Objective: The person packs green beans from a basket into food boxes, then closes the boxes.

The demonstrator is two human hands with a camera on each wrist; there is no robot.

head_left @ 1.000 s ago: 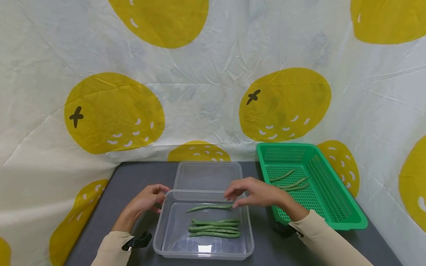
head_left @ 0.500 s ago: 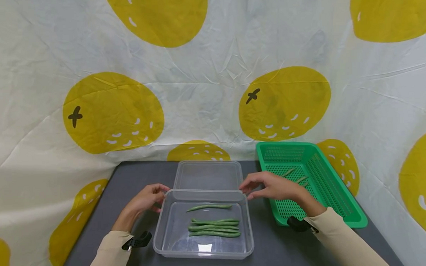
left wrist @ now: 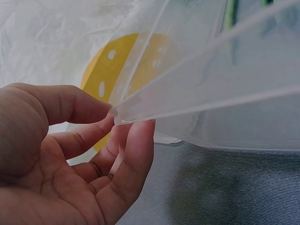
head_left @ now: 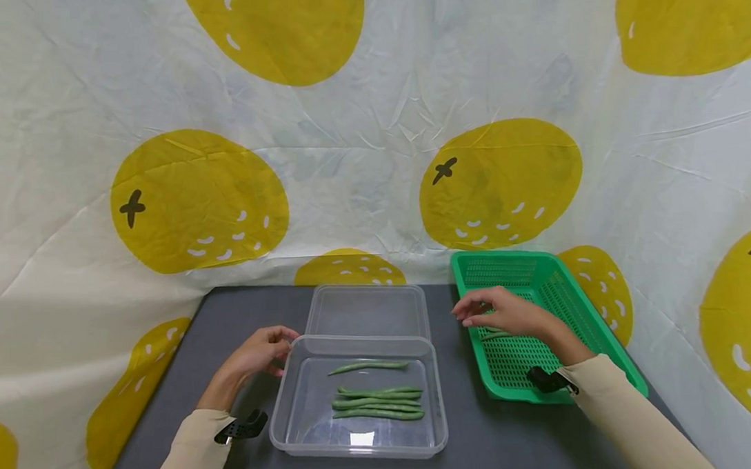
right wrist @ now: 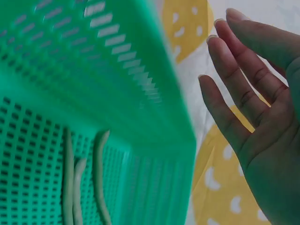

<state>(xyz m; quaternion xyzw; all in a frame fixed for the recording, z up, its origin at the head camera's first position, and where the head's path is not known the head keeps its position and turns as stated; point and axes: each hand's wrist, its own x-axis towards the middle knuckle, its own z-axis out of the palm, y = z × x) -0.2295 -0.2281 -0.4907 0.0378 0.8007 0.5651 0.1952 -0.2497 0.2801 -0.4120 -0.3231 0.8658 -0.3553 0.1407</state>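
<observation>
A clear plastic container (head_left: 307, 409) stands on the dark table, with several green beans (head_left: 378, 403) side by side in it and one bean (head_left: 367, 365) apart, farther back. At its back left corner, my left hand (head_left: 261, 352) pinches the rim between thumb and fingertips; the left wrist view shows the corner of the container (left wrist: 140, 108) there. My right hand (head_left: 502, 311) hovers over the left side of the green basket (head_left: 604, 371), holding nothing, fingers relaxed. Three beans (right wrist: 69, 187) lie in the basket in the right wrist view; the hand partly hides them in the head view.
Behind the container lies a flat clear lid (head_left: 366, 311). A white cloth (head_left: 349, 194) with yellow fruit prints hangs close behind the table (head_left: 248, 308). The basket stands at the right, its walls higher than the beans.
My right hand has moved right and away from the container, leaving the single bean lying there, and is now over the basket's left edge. The left hand stays at the corner.
</observation>
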